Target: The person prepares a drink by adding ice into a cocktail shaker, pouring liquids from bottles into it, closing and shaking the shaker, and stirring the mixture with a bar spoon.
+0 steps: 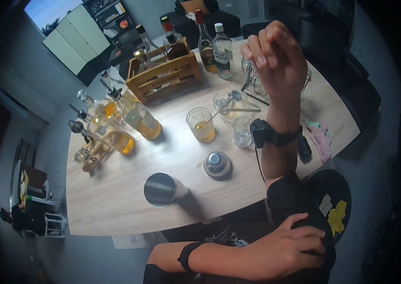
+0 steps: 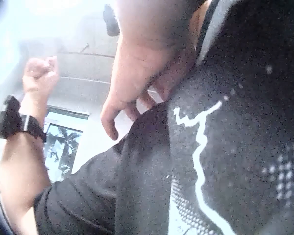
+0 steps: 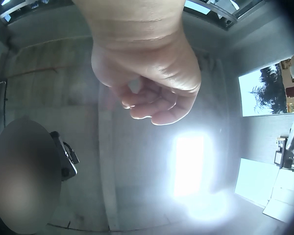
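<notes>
My right hand [image 1: 278, 61] is raised above the table's right side, its fingers loosely curled over the palm. It holds nothing, and the right wrist view shows a gap between thumb and fingers. Lower down, my left hand [image 1: 285, 248] rests on the black sleeve [image 1: 288, 194] of my right upper arm, thumb raised and fingers spread over the cloth. In the left wrist view, the left fingers [image 2: 130, 107] hang over the sleeve's edge. On the table nearest me stand a metal shaker tin [image 1: 174, 189] and a domed metal shaker top [image 1: 217, 165].
A patterned glass [image 1: 200, 125] holds amber liquid, with a smaller glass [image 1: 243, 132] beside it. Bottles with pourers [image 1: 120, 139] stand at the left. A wooden crate [image 1: 165, 78] of bottles sits at the back, near a white-capped bottle [image 1: 222, 52]. A pink cloth [image 1: 321, 139] lies right.
</notes>
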The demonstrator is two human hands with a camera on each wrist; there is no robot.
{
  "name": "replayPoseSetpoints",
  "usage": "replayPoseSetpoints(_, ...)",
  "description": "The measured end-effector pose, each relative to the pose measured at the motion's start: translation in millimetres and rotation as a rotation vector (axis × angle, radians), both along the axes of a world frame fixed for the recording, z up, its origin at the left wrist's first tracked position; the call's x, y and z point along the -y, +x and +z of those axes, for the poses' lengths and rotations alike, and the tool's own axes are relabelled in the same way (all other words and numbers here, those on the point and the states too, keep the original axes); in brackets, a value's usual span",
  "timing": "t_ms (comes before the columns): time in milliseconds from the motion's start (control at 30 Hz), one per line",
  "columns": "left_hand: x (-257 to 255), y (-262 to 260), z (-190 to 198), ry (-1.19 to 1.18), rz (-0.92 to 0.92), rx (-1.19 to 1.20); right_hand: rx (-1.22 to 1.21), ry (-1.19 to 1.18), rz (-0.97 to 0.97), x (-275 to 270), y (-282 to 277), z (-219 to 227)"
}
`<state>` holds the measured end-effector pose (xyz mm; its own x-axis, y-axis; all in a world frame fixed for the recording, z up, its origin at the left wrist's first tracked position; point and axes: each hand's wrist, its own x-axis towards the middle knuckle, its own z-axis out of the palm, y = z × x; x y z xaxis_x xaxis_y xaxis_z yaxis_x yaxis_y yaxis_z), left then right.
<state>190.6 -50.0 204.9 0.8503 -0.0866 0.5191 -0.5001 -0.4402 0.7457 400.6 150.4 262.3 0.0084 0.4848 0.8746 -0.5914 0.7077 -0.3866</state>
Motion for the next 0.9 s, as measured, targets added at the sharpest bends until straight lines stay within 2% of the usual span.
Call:
replayPoseSetpoints(33, 0.8, 0.9, 2.4, 0.018, 0.012, 0.113, 0.040, 0.015, 0.005, -0.6, -1.2, 0.7)
replayPoseSetpoints(67, 6.1, 1.4, 2.7, 0.005, 0.018, 0.117, 0.045, 0.001, 0.011, -0.5, -4.4, 0.9)
replayPoseSetpoints(133, 16.5, 3.8, 1.3, -0.494, -0.253, 0.363, 0.097, 0.045, 0.059, -2.2, -11.6, 2.2)
replayPoseSetpoints(267, -6.1, -25.4, -9.1, -0.488, -0.289, 0.241, 0.123, 0.037, 0.097, -4.6, -22.2, -0.4)
replayPoseSetpoints(367, -30.5, -66.4, -5.6, -0.498, -0.274, 0.172, 0.163, 0.096, -0.042, -3.8, -21.9, -3.1)
replayPoseSetpoints(400, -48.1, -82.2, 3.0, -0.360, -0.095, 0.122, 0.172, 0.089, -0.083, -2.7, -18.8, -3.5)
replayPoseSetpoints(433, -59.3, -101.1, 7.8, -0.224, 0.085, 0.069, 0.183, 0.090, -0.211, -1.5, -15.9, -3.2)
replayPoseSetpoints(500, -61.7, -141.4, 0.1, -0.253, 0.399, 0.112, 0.209, 0.072, -0.531, -1.0, -12.2, -2.8)
replayPoseSetpoints(533, -62.0, -155.9, -14.2, -0.226, 0.575, 0.240, 0.225, 0.052, -0.726, -0.2, -12.1, -3.2)
replayPoseSetpoints(600, -59.1, -175.6, -38.3, -0.151, 1.046, 0.453, 0.341, -0.111, -0.897, 5.8, -15.7, -5.9)
replayPoseSetpoints(667, -62.1, -191.8, -58.3, -0.059, 1.516, 0.516, 0.600, -0.125, -0.958, 2.3, -18.8, -5.8)
replayPoseSetpoints(700, -66.3, -198.7, -65.6, -0.174, 1.652, 0.522, 0.728, -0.243, -0.971, -0.7, -15.4, -8.4)
replayPoseSetpoints(733, -75.1, -212.9, -80.6, -0.272, 1.588, 0.626, 0.858, -0.340, -0.993, -2.4, -14.2, -11.7)
replayPoseSetpoints(800, -89.9, -233.8, -101.7, -0.577, 1.343, 0.772, 1.108, -0.462, -0.958, -2.3, -19.4, -15.2)
replayPoseSetpoints(867, -100.7, -242.6, -103.8, -0.951, 1.216, 0.785, 1.198, -0.602, -0.828, -0.7, -19.3, -20.5)
replayPoseSetpoints(900, -107.5, -249.9, -107.6, -1.076, 1.093, 0.779, 1.228, -0.607, -0.876, -1.4, -19.3, -26.5)
